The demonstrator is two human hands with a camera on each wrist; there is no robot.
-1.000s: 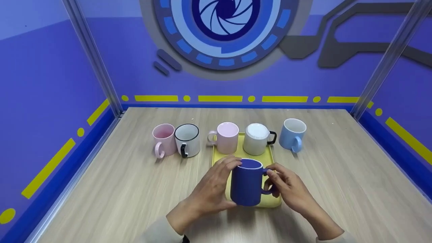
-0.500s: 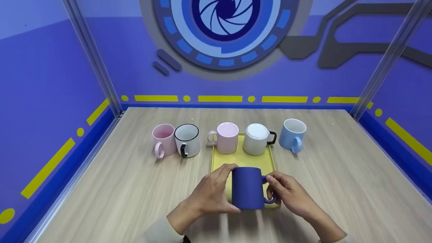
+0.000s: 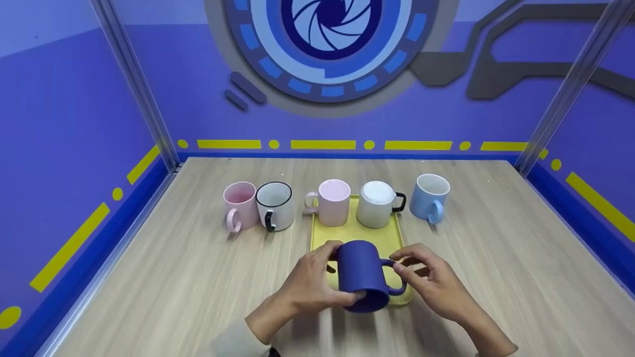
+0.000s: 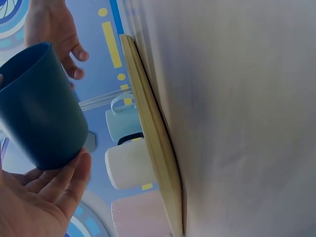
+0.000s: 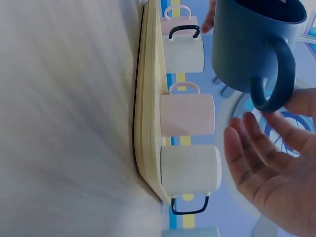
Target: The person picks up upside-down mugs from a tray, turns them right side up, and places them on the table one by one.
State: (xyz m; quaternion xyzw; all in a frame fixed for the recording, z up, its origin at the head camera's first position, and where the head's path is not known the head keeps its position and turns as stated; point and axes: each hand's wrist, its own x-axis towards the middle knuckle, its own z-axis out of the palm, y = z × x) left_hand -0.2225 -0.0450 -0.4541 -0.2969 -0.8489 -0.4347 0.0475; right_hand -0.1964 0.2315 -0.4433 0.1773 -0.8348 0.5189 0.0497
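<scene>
A dark blue mug (image 3: 361,270) is held above the front of a yellow tray (image 3: 364,238), tilted with its mouth down towards me. My left hand (image 3: 312,282) grips it from the left, thumb at the rim and fingers round the far side. My right hand (image 3: 436,282) is beside the handle (image 5: 284,74), its fingers spread loosely and the thumb and index tips close to the handle; whether they touch is unclear. On the tray's far end stand a pink mug (image 3: 334,206) and a white mug (image 3: 375,208) with a black handle, the latter apparently upside down.
Left of the tray, a pink mug (image 3: 241,206) and a white mug with black rim (image 3: 276,208) stand side by side, mouths up. A light blue mug (image 3: 429,198) stands upright on the right. Blue panels (image 3: 347,124) enclose the wooden table (image 3: 198,277).
The blue mug has turned from mouth up to mouth down towards me and dropped slightly. My right fingers have loosened from its handle, while my left hand keeps its grip.
</scene>
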